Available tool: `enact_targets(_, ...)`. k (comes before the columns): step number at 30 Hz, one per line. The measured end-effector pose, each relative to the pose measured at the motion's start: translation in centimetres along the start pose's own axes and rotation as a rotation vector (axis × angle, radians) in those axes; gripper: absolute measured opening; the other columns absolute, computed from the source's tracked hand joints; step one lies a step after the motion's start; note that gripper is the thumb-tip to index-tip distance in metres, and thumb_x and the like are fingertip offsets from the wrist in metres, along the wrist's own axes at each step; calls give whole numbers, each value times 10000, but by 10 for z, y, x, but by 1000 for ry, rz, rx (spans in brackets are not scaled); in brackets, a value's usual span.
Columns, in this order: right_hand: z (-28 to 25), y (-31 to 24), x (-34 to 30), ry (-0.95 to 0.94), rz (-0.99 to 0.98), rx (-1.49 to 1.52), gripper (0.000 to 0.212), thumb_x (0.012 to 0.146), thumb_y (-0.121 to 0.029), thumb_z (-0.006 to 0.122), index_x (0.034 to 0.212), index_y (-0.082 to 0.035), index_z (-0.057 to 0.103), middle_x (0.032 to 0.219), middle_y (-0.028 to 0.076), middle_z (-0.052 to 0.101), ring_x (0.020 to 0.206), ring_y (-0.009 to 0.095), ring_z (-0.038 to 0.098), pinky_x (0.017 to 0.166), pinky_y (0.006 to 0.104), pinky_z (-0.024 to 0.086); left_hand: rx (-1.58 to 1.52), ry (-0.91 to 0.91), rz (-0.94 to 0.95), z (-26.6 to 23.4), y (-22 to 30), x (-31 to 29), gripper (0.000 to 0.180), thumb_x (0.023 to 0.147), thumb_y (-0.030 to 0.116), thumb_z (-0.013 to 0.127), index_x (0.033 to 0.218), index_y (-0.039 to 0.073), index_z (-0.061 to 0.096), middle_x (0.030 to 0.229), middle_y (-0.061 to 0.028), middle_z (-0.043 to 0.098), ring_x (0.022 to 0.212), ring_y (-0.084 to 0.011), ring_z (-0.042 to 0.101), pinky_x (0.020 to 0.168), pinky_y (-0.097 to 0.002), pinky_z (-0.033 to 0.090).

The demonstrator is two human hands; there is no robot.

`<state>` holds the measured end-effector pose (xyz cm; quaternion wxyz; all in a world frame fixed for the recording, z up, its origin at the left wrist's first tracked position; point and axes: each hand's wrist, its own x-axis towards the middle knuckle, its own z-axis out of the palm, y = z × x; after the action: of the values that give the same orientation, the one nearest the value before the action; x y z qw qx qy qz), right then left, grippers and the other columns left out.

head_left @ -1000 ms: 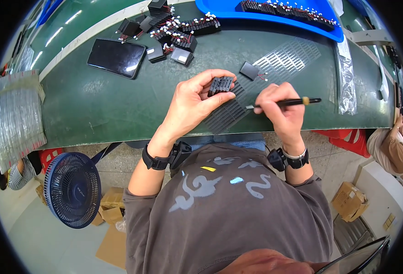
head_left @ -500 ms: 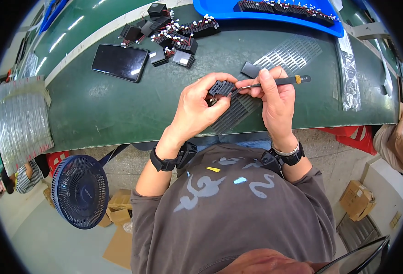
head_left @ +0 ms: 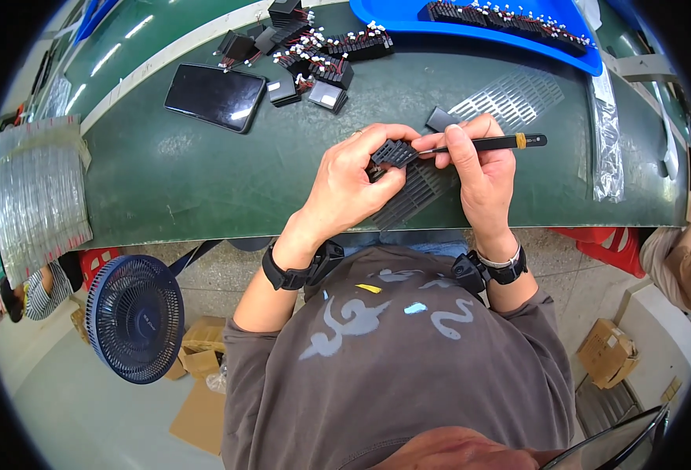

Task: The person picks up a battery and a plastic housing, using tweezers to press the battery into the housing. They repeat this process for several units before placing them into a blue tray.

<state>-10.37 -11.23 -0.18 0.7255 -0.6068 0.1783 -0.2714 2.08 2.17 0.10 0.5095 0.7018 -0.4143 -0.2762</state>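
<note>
My left hand (head_left: 345, 184) is closed around a small stack of thin black blocks (head_left: 395, 153), thumb below and fingers curled over the top. In my right hand (head_left: 482, 172) a pair of black tweezers (head_left: 510, 142) with a yellowish band is pinched, its tip meeting the right side of the stack. Just what the tip touches is too small to make out. Beneath the hands lies a dark slotted sheet (head_left: 416, 196), partly covered by them. Next to my right fingertips rests a flat dark block (head_left: 442, 119).
Black blocks with red wires and white connectors (head_left: 330, 70) lie heaped beyond my hands, near a phone (head_left: 215, 95). A blue tray (head_left: 471, 33) holds a row of them. A pale slotted sheet (head_left: 510, 100) and clear plastic packaging (head_left: 608, 141) lie rightward. A fan (head_left: 135, 319) stands left.
The whole view has shifted slightly, so the bench items appear farther right. The stack in my left hand is turned a little, and the tweezers stay at its right side.
</note>
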Motion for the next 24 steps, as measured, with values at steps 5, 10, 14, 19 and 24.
enact_targets(5,-1,1,0,-24,-8,-6,154,1034,-120,522,908,-43,478,930,178,710,766,79,606,772,259,550,-10,1,-3,0,0,0,362,769,-2,619,1124,58,656,1058,-87,692,899,-222,689,728,-313,548)
enact_targets(10,1,1,0,-1,3,21,143,1030,-115,527,918,-36,484,916,166,705,773,90,618,767,271,568,-16,3,-9,1,-2,0,357,774,-6,627,1124,58,657,1054,-89,695,896,-216,692,722,-304,549)
enact_targets(14,1,2,0,-4,8,25,138,1026,-113,534,926,-31,486,912,161,699,780,98,627,763,281,580,-5,5,-11,0,-1,0,349,782,-2,631,1126,58,656,1047,-93,697,879,-208,693,717,-301,549)
enact_targets(19,2,4,0,-4,3,43,141,1022,-115,543,927,-27,488,907,154,690,792,110,638,759,294,591,-18,17,-6,1,-2,0,345,788,0,633,1128,55,657,1038,-97,699,848,-199,689,702,-299,543)
enact_targets(24,2,4,0,-9,2,45,138,1017,-110,551,926,-27,489,908,148,686,798,114,640,758,300,597,-8,15,8,2,-4,0,341,790,1,632,1126,51,658,1035,-99,698,834,-195,684,694,-298,537)
